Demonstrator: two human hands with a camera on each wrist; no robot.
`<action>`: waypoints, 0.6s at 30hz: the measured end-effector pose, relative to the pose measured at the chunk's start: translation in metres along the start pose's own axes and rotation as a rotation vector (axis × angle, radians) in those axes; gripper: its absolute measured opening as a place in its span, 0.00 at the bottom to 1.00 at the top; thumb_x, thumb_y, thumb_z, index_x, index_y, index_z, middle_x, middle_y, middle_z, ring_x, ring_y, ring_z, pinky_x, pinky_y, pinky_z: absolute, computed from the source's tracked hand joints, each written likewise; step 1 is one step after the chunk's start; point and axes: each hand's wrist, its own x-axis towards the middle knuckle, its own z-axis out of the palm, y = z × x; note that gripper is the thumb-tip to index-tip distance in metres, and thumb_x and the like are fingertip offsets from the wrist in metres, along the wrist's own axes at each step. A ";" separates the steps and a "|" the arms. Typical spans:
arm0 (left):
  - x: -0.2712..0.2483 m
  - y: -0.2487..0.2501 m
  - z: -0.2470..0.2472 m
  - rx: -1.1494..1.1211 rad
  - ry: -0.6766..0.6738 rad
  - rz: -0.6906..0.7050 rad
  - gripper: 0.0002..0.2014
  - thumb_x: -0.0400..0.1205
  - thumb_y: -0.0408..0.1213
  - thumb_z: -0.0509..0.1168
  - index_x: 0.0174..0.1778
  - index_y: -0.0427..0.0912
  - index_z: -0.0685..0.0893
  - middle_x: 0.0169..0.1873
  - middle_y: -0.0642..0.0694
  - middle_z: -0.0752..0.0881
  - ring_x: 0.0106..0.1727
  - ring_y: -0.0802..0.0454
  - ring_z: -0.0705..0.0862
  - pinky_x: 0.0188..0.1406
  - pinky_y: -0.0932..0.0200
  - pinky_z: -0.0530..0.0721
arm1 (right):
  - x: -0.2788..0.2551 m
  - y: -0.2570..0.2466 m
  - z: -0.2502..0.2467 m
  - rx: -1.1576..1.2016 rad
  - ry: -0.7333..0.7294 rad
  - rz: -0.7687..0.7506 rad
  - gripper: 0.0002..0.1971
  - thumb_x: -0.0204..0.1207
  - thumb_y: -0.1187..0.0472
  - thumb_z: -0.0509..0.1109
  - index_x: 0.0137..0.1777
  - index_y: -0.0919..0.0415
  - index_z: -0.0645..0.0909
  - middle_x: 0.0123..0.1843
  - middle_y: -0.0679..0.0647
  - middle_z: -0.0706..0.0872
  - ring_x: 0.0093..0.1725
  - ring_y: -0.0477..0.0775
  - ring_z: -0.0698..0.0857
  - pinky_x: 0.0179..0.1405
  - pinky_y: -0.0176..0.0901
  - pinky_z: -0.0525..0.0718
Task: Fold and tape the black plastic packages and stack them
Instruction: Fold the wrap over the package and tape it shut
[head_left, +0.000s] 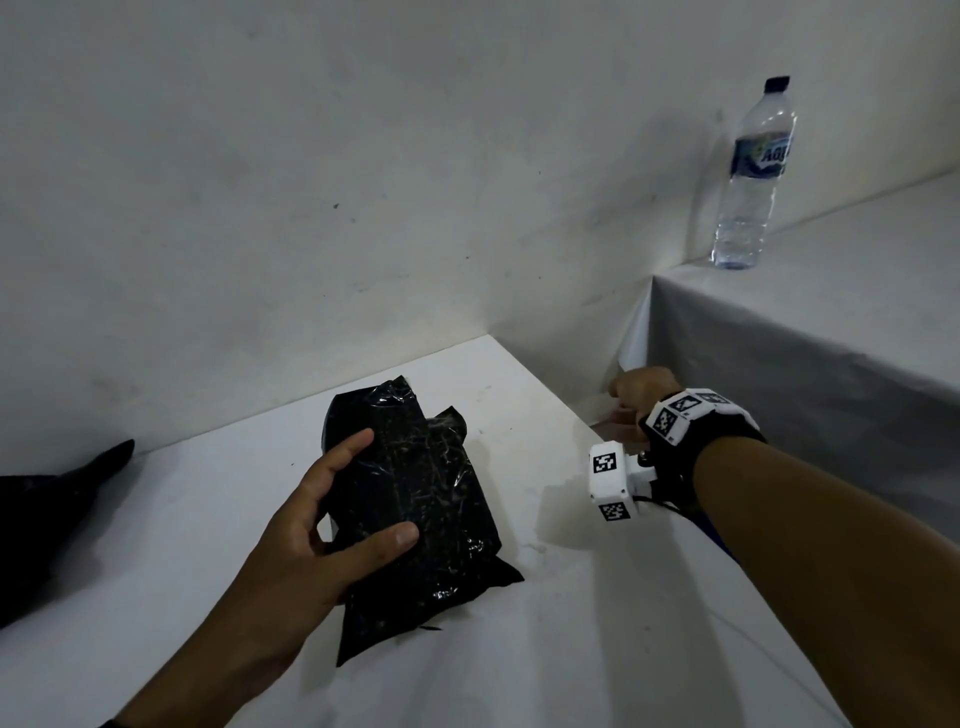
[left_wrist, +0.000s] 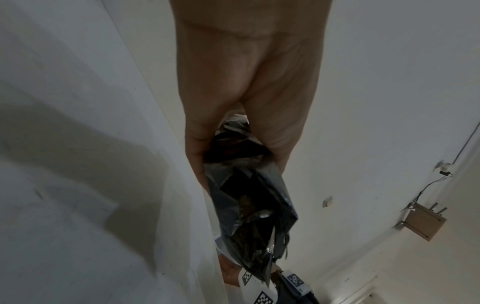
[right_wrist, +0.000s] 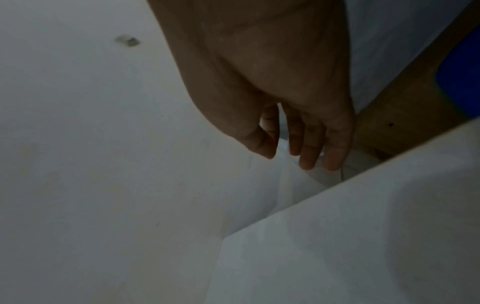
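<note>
A crinkled black plastic package (head_left: 415, 499) lies on the white table (head_left: 597, 597). My left hand (head_left: 384, 486) grips its left side, thumb on top and fingers spread along the edge. The left wrist view shows the same package (left_wrist: 254, 205) hanging out of that hand (left_wrist: 239, 152). My right hand (head_left: 636, 389) reaches beyond the table's right edge, down into the gap beside it, with its fingertips hidden in the head view. In the right wrist view the right hand (right_wrist: 288, 158) has loose fingers (right_wrist: 307, 156) pointing down at a fold of white cloth (right_wrist: 293, 185), holding nothing visible.
More black plastic (head_left: 52, 509) lies at the table's left edge. A water bottle (head_left: 753, 171) stands on a higher cloth-covered table (head_left: 831, 322) at the right. A white wall runs close behind the table.
</note>
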 end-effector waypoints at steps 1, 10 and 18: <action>-0.001 0.000 0.000 0.005 0.002 0.001 0.39 0.62 0.35 0.81 0.65 0.75 0.83 0.67 0.59 0.85 0.58 0.54 0.91 0.44 0.54 0.92 | -0.007 -0.002 0.001 -0.110 -0.001 -0.045 0.16 0.83 0.63 0.67 0.69 0.64 0.81 0.66 0.59 0.86 0.61 0.59 0.88 0.48 0.43 0.90; -0.013 0.002 -0.008 0.034 0.026 0.012 0.39 0.64 0.35 0.81 0.66 0.75 0.82 0.63 0.62 0.86 0.56 0.53 0.92 0.44 0.53 0.93 | -0.013 0.010 0.019 -0.007 0.356 -0.313 0.17 0.70 0.74 0.73 0.57 0.60 0.91 0.58 0.59 0.92 0.55 0.64 0.91 0.62 0.57 0.88; -0.027 0.011 -0.019 0.066 0.060 0.052 0.39 0.63 0.36 0.82 0.66 0.76 0.82 0.61 0.65 0.88 0.58 0.51 0.92 0.49 0.50 0.93 | -0.063 -0.007 0.029 -0.067 0.331 -0.656 0.18 0.78 0.69 0.70 0.63 0.51 0.88 0.62 0.53 0.90 0.58 0.57 0.89 0.65 0.53 0.86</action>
